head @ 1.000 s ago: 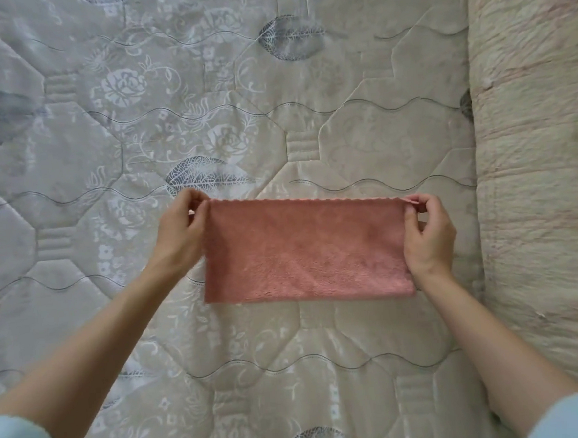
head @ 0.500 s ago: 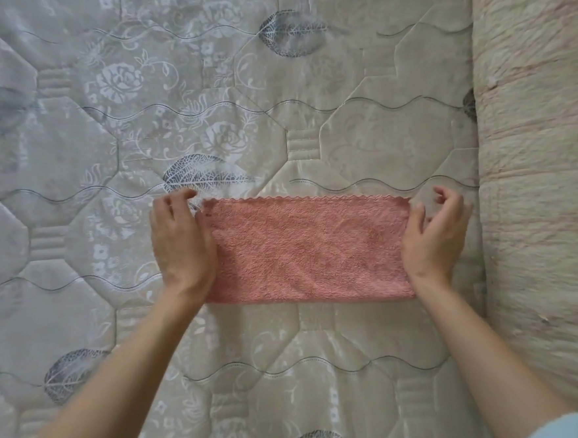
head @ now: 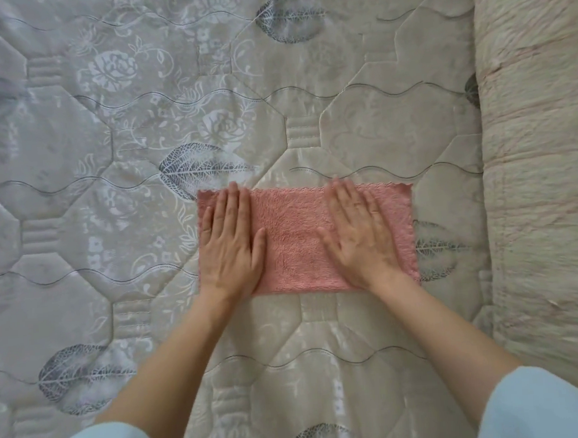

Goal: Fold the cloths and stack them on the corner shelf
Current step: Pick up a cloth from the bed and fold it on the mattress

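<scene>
A pink terry cloth (head: 296, 242), folded into a wide rectangle with a scalloped far edge, lies flat on the quilted mattress (head: 140, 160). My left hand (head: 229, 243) rests palm down on the cloth's left part, fingers straight and together. My right hand (head: 359, 234) lies flat on the right part, fingers slightly spread and a little blurred. Neither hand grips the cloth. The corner shelf is not in view.
A crinkled beige blanket or cushion (head: 544, 166) runs along the right side, raised above the mattress. The mattress, patterned with grey leaves and flowers, stretches far to the left and ahead.
Both hands let go of the cloth's far corners and moved inward onto it. They now press flat on top of the cloth.
</scene>
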Demonstrator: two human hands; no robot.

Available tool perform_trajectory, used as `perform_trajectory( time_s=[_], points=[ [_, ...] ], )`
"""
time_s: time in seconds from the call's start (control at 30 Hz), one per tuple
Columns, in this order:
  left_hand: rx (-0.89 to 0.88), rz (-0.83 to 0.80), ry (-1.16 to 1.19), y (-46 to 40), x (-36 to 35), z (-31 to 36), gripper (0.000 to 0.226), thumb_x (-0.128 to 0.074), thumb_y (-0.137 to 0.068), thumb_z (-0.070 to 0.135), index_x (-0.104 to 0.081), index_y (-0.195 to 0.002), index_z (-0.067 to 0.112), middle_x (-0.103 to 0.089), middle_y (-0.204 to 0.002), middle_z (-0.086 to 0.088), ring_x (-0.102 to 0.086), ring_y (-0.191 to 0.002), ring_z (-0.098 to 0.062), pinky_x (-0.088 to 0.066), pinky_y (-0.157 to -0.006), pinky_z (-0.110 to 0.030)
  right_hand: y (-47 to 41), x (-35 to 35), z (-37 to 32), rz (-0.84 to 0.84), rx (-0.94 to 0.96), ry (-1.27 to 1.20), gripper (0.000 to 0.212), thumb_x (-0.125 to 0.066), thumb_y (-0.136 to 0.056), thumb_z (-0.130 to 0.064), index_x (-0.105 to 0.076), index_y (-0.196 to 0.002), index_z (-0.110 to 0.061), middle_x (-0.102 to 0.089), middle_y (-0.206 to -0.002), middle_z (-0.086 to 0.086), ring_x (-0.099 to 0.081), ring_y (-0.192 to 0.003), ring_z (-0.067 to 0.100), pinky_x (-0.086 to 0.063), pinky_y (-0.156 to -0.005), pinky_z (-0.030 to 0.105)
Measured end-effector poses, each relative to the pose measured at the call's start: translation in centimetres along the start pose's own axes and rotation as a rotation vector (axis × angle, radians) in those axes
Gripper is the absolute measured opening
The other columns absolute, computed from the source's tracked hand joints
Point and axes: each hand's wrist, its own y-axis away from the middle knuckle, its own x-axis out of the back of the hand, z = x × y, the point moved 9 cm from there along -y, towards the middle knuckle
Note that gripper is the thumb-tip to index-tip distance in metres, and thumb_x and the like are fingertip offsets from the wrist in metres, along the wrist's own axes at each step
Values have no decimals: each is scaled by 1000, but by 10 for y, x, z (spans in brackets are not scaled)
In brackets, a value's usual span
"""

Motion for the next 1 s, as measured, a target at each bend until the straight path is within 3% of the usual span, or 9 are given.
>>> perform_trajectory(
  time_s=[0.23, 0.37, 0.43, 0.53, 0.67, 0.73, 0.87, 0.97, 1.0],
  points=[
    [33, -10, 13, 15, 5, -30, 66, -18, -89, 43, -7, -145, 10, -6, -154, -7, -1, -142, -14, 10, -114, -27, 26, 11, 68, 7, -223, 12, 70, -13, -89, -52, 1, -144, -10, 4, -152, 2, 3, -141, 13, 12, -112, 24],
    [58, -16, -2, 16, 9, -35, 69, -12, -87, 47, -4, -145, 11, -3, -155, -6, -1, -143, -17, 15, -112, -25, 32, 15, 77, -11, -276, -47, 77, -7, -85, -57, 0, -145, -9, 7, -153, 1, 7, -141, 11, 5, -114, 31],
    [133, -16, 35, 15, 19, -35, 72, -8, -84, 50, -1, -145, 13, 1, -156, -5, 4, -143, -17, 14, -112, -28, 36, 24, 77, 13, -349, -159, 74, -14, -89, -53, -3, -146, -7, -2, -156, 9, 0, -143, 17, 1, -114, 31],
    [165, 27, 100, 12, 38, -12, 71, -8, -83, 48, 0, -144, 11, 2, -154, -5, 6, -140, -15, 14, -112, -28, 53, 45, 79, 167, -525, -362, 65, -43, -92, -32, -18, -143, -1, -26, -149, 21, -24, -138, 30, -17, -112, 35],
    [-62, -21, 272, 12, 44, 73, 57, -29, -90, 23, -19, -143, 5, -22, -152, -15, -12, -142, -24, -9, -117, -36, 93, 42, 89, 203, -804, -544, 56, -65, -82, -16, -41, -128, 5, -52, -122, 27, -48, -114, 36, -32, -91, 33],
    [-49, -118, 454, 10, 37, 107, 54, -38, -88, 8, -27, -141, 5, -32, -148, -14, -26, -139, -24, -19, -114, -32, 103, 37, 93, 188, -906, -656, 52, -71, -77, -15, -48, -120, 2, -61, -109, 23, -55, -104, 35, -36, -83, 32],
    [163, -211, 696, 0, 21, 134, 42, -42, -85, 5, -45, -127, 7, -52, -126, -13, -49, -115, -25, -39, -99, -34, 97, 12, 95, 40, -1028, -916, 41, -74, -70, -10, -59, -107, 1, -67, -105, 21, -62, -94, 30, -45, -86, 38],
    [328, -328, 835, -1, 9, 137, 42, -48, -89, 20, -42, -130, 10, -55, -123, -12, -52, -112, -25, -41, -99, -38, 81, 15, 74, -45, -904, -974, 12, -69, -70, -20, -64, -77, -12, -70, -89, 19, -63, -83, 32, -50, -79, 47],
    [357, -380, 892, 0, 7, 139, 46, -50, -89, 25, -40, -132, 12, -54, -124, -11, -52, -113, -25, -41, -98, -35, 76, 24, 65, -40, -842, -947, 13, -65, -71, -25, -62, -72, -12, -69, -83, 19, -64, -80, 34, -50, -75, 47]
  ],
)
